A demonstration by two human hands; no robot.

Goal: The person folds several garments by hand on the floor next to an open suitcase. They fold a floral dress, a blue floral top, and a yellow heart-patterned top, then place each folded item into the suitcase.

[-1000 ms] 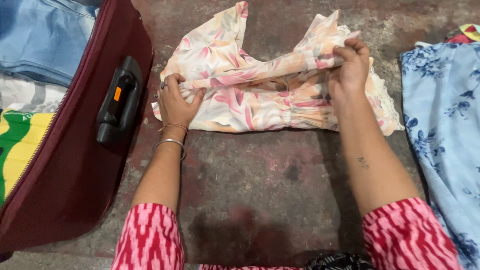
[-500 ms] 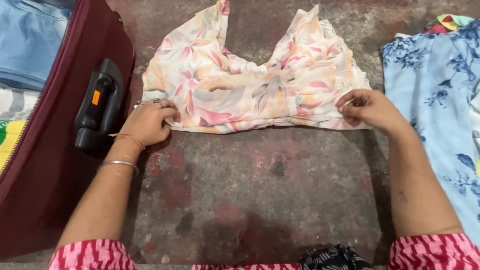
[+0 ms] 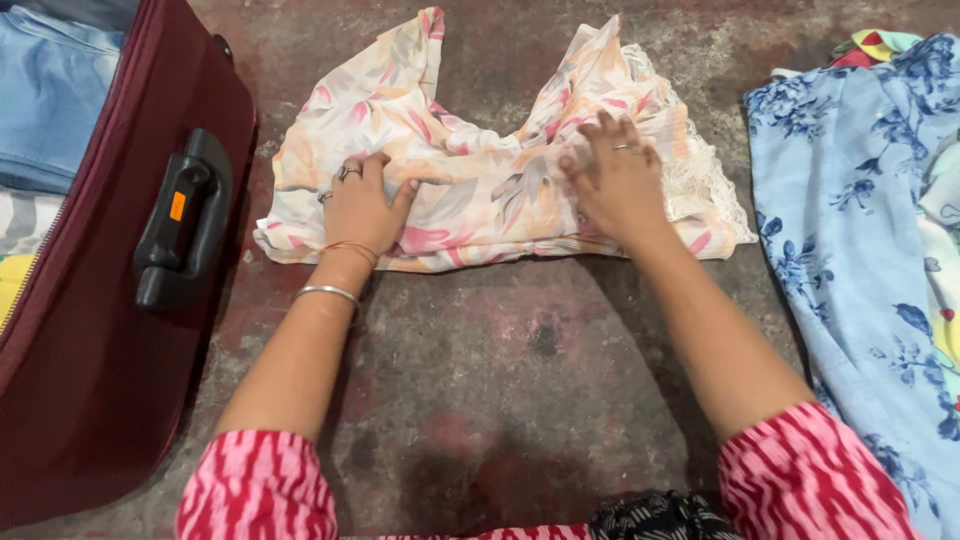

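The floor (image 3: 520, 350) was rough concrete, mottled grey with worn reddish patches, and everything lay directly on it. At the far left an open maroon suitcase (image 3: 90, 380) showed a smooth fabric shell with a black moulded handle (image 3: 180, 230) bearing a small orange tab; folded blue denim (image 3: 50, 90) sat inside its upper part. Just right of the case lay the floral garment (image 3: 480, 190), thin and floaty, cream with pink, peach and grey leaf shapes, creased into a rough folded band with two peaks rising away from the person and a white lace trim (image 3: 700, 180) along its right edge. The left hand (image 3: 362, 205) lay flat on the garment's left part, fingers spread and pressing, rings and bangles visible. The right hand (image 3: 615, 180) was also open, palm down on the right part, fingers splayed, pinching nothing. Well to the right stretched a light blue cloth with darker blue flowers (image 3: 850, 200), soft and rumpled. In my judgement the slippery fabric could slide under the palms and undo the fold, and the lace might snag on the gritty concrete.
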